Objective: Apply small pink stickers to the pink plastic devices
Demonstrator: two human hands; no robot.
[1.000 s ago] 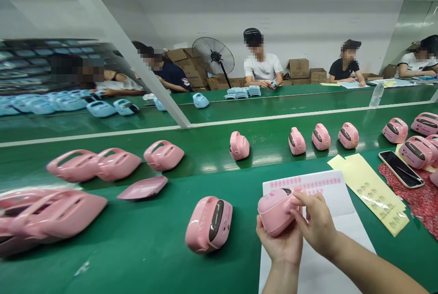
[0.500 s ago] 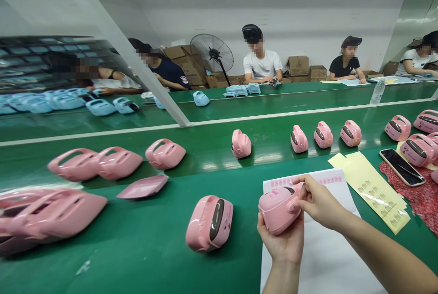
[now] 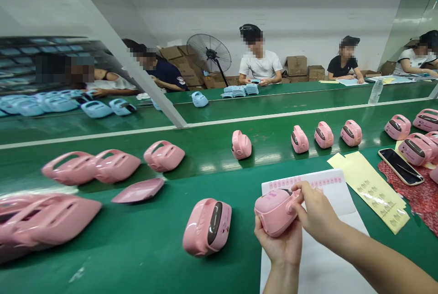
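Observation:
A pink plastic housing with a carry handle is held above a white sticker sheet that has rows of small pink stickers. My left hand cups the housing from below, fingers wrapped round its underside. At the housing's right end, the thumb and fingers of my right hand are pinched on its handle side; whether a sticker is between them is hidden. Left of my hands, a second pink housing with a dark oval panel rests on the green mat.
Several pink housings stand along the green bench, with more pink shells stacked at left. Yellow sticker sheets, a phone on red cloth and a water bottle are at right. Co-workers sit across the bench.
Both hands still hold the pink housing, which has barely shifted. The view has turned very slightly. Across the bench, the person in white has raised a blue piece.

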